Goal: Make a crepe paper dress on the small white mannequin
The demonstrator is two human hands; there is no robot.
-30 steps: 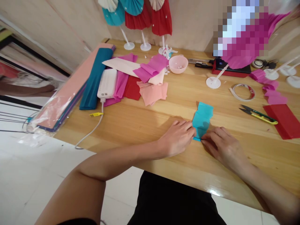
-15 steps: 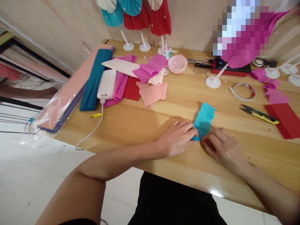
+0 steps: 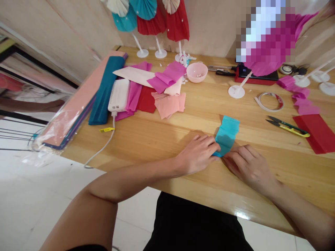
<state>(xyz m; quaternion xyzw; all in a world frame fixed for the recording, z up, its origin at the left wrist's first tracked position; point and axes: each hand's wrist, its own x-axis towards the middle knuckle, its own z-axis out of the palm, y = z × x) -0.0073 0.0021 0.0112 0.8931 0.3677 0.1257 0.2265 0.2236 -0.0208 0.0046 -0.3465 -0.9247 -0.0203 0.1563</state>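
Observation:
A strip of turquoise crepe paper (image 3: 227,133) lies on the wooden table (image 3: 167,136), its near end pleated into narrow folds. My left hand (image 3: 196,154) pinches that folded end from the left. My right hand (image 3: 248,166) pinches it from the right, fingers pressed down on the folds. The far end of the strip lies loose and flat, pointing away from me.
Folded pink, magenta and red paper (image 3: 159,90), a white power bank (image 3: 119,94) with its cable, teal paper rolls (image 3: 106,89), a pink bowl (image 3: 197,71), tape ring (image 3: 269,101), yellow snips (image 3: 287,127), red sheet (image 3: 315,133) and fan stands (image 3: 236,91) surround the work spot.
The free end of the turquoise strip lifted and settled again, and looks shorter as more of it is gathered under my fingers. Both hands stay at the folded end.

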